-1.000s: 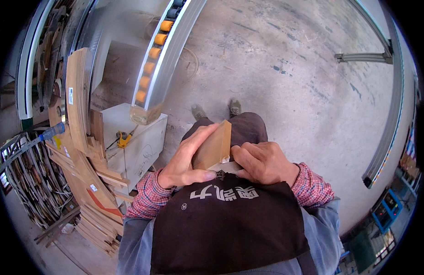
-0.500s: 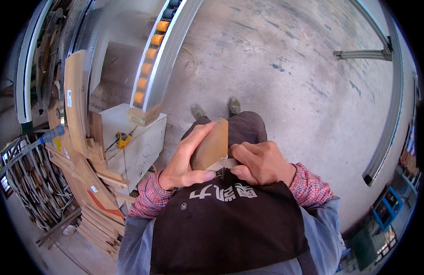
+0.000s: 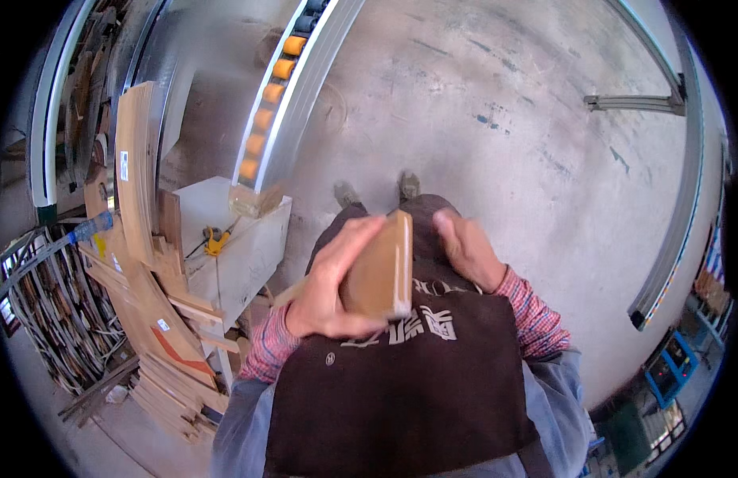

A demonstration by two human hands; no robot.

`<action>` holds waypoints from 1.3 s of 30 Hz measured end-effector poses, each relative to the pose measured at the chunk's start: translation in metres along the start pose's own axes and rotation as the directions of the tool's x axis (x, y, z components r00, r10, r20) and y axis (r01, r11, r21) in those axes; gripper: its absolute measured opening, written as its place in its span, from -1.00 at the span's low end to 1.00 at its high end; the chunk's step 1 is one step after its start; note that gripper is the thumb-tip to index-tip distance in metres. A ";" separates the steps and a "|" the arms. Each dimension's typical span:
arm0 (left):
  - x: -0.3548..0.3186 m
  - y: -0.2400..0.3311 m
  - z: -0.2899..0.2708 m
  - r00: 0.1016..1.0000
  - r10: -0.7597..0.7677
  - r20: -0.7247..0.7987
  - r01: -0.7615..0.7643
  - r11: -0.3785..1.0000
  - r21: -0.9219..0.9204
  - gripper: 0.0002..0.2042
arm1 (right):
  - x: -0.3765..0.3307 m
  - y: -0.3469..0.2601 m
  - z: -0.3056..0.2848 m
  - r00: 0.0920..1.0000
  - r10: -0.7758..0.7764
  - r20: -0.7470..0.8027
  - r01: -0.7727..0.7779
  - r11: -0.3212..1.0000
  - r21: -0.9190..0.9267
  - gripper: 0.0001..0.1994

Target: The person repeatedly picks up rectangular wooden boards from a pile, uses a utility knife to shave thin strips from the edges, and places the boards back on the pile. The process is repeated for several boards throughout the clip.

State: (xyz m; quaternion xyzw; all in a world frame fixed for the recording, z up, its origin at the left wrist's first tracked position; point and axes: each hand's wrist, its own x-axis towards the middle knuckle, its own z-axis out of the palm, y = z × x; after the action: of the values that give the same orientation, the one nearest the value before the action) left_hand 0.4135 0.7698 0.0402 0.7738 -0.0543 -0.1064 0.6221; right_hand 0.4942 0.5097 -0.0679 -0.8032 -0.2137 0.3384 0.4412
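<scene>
My left hand is wrapped round a flat brown board in front of my chest. The board looks like wood, and a pale edge runs down its right side. Its far side and part of its length are hidden by the hand; a tan strip shows behind the wrist. My right hand is raised to the right of the board, apart from it, somewhat blurred. Its fingers reach up and away, with nothing seen in them. Behind both hands are my dark apron and dark trousers.
A roller rail with orange wheels runs away at the front left, above a white box. A yellow-and-black tool lies on that box. Brown boards stand stacked at the left. Another rail curves along the right.
My right hand has let go of the board's near edge and moved up to the right. The board has turned in my left hand, so its pale long edge now shows.
</scene>
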 end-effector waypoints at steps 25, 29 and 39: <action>-0.027 -0.025 0.009 0.965 -0.170 -0.202 0.136 0.976 -0.171 0.16 | -0.014 -0.123 -0.040 0.848 -0.455 0.271 0.506 0.847 -0.163 -0.63; -0.030 -0.024 0.012 0.964 -0.175 -0.199 0.131 0.968 -0.215 0.16 | -0.013 -0.118 -0.037 0.843 -0.483 0.236 0.526 0.831 -0.180 -0.63; -0.018 -0.024 0.018 0.961 -0.259 -0.100 0.220 0.930 -0.295 0.13 | -0.002 -0.088 -0.035 0.856 -0.502 0.120 0.515 0.815 -0.266 -0.63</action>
State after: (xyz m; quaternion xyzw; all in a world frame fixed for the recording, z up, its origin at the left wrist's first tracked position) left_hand 0.3904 0.7617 0.0148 0.6837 0.0994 -0.1350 0.7102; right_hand 0.5148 0.5341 0.0213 -0.7648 -0.4771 0.1909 0.3888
